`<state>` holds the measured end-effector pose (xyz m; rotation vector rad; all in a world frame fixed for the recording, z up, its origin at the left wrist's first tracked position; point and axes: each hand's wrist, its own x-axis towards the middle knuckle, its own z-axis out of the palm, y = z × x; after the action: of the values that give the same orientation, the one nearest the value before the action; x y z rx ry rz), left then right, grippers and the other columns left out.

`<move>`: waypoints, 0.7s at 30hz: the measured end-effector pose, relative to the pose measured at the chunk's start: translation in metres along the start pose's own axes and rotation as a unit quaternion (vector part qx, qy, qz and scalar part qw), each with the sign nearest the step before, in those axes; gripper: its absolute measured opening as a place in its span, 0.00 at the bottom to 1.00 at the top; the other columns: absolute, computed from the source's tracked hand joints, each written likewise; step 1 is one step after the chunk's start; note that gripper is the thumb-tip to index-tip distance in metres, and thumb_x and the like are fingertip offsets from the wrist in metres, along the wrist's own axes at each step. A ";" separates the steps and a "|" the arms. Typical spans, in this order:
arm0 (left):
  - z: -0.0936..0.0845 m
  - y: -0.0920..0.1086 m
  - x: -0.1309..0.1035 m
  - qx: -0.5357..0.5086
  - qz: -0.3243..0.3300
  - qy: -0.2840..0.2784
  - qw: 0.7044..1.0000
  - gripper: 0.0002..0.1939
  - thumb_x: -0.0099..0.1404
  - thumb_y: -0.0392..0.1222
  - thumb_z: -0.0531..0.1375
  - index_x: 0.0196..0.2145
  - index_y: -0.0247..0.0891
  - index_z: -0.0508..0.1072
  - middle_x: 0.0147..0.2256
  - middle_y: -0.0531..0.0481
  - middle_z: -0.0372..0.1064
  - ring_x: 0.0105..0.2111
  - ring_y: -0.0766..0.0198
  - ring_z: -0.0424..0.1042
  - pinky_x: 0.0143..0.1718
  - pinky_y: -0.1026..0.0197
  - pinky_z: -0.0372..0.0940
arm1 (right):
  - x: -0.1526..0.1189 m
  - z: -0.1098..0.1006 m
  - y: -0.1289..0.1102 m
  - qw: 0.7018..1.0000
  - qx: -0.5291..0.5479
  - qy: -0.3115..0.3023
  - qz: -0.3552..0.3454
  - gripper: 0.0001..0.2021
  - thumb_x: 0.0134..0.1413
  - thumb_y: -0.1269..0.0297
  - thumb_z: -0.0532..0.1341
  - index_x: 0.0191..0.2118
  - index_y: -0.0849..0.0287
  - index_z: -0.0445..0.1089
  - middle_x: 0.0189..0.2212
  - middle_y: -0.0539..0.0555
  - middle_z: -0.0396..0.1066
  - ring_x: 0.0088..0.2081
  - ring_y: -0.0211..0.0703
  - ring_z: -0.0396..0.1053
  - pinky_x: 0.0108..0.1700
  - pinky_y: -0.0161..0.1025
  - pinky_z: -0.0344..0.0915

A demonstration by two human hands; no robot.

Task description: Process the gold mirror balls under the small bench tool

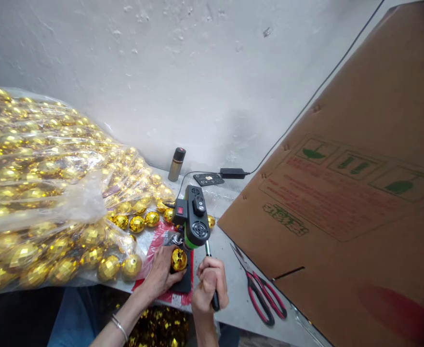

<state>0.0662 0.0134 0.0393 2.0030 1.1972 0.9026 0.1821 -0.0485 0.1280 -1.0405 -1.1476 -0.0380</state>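
A small bench drill press [196, 214] with a black head stands on the table. My left hand [163, 272] is closed round a shiny gold ball [178, 260], holding it at the front of the machine's black base [183, 285]. A dark opening shows on the ball's top. My right hand [210, 284] grips the machine's lever [215, 301], whose black end sticks out below the fist. Under the base lies a red plastic sheet [160, 237]. The drill head hides whatever is directly beneath it.
A big clear bag [85, 197] of gold balls fills the left. Red-handled scissors [260, 291] lie right of my right hand, beside a large cardboard box [342, 193]. Behind stand a bottle [177, 165], a phone-like dark slab [208, 180] and a power adapter [232, 173]. Gold pieces [157, 327] lie below the table edge.
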 end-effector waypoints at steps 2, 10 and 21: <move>0.000 -0.001 0.000 -0.002 0.003 0.000 1.000 0.28 0.61 0.42 0.68 0.58 0.40 0.71 0.52 0.40 0.74 0.53 0.44 0.72 0.56 0.42 0.68 | 0.000 -0.001 0.000 1.000 -0.004 -0.001 0.002 0.17 0.74 0.64 0.53 0.29 0.55 0.64 0.29 0.49 0.65 0.28 0.38 0.65 0.30 0.36 0.62; 0.004 -0.002 0.001 0.004 0.002 0.010 1.000 0.29 0.60 0.41 0.69 0.59 0.40 0.71 0.52 0.40 0.75 0.53 0.44 0.73 0.56 0.43 0.69 | 0.000 0.001 0.002 1.000 0.001 0.004 -0.011 0.17 0.74 0.65 0.53 0.29 0.55 0.63 0.29 0.49 0.65 0.28 0.38 0.65 0.29 0.35 0.62; -0.001 0.000 0.002 0.001 -0.003 -0.010 1.000 0.30 0.60 0.42 0.68 0.59 0.40 0.71 0.54 0.39 0.75 0.55 0.42 0.73 0.59 0.39 0.67 | -0.002 0.002 0.008 0.999 -0.021 0.005 -0.046 0.16 0.75 0.67 0.50 0.31 0.55 0.63 0.29 0.48 0.65 0.29 0.38 0.65 0.30 0.36 0.63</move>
<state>0.0661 0.0155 0.0402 2.0047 1.1937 0.8753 0.1838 -0.0441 0.1212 -1.0224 -1.1894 -0.1408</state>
